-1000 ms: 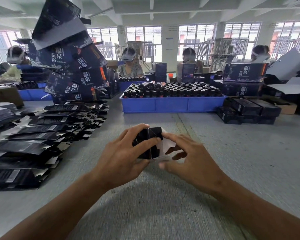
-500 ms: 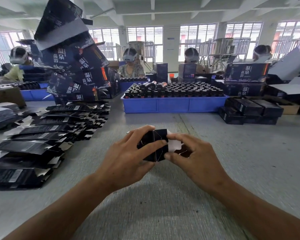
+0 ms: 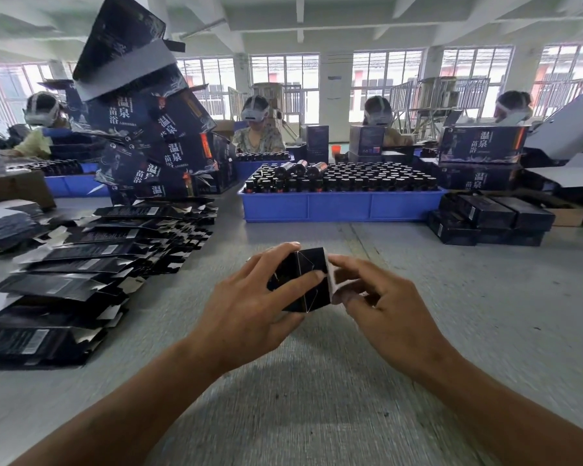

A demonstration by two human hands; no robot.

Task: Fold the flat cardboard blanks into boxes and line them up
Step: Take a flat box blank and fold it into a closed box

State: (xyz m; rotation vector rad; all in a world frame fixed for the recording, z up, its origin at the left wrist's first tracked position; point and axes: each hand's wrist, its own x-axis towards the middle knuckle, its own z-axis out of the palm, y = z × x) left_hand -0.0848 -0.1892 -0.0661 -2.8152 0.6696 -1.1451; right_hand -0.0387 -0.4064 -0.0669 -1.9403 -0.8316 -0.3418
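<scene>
Two hands work one small black box (image 3: 305, 280), held just above the grey bench (image 3: 485, 314) in front of the person. Left hand (image 3: 246, 311) wraps the dark body, its fingers (image 3: 293, 284) curled across the near face and thumb underneath; right hand (image 3: 384, 304) pinches the pale end flap (image 3: 337, 277) with curled fingertips. Thin printed card like this is probably very light and springy, easily creased, with a slick coating, so grip looks best placed across the panels near the scored edges, not on the flaps. Flat blanks (image 3: 64, 284) lie stacked on the left; finished boxes (image 3: 492, 218) sit far right.
</scene>
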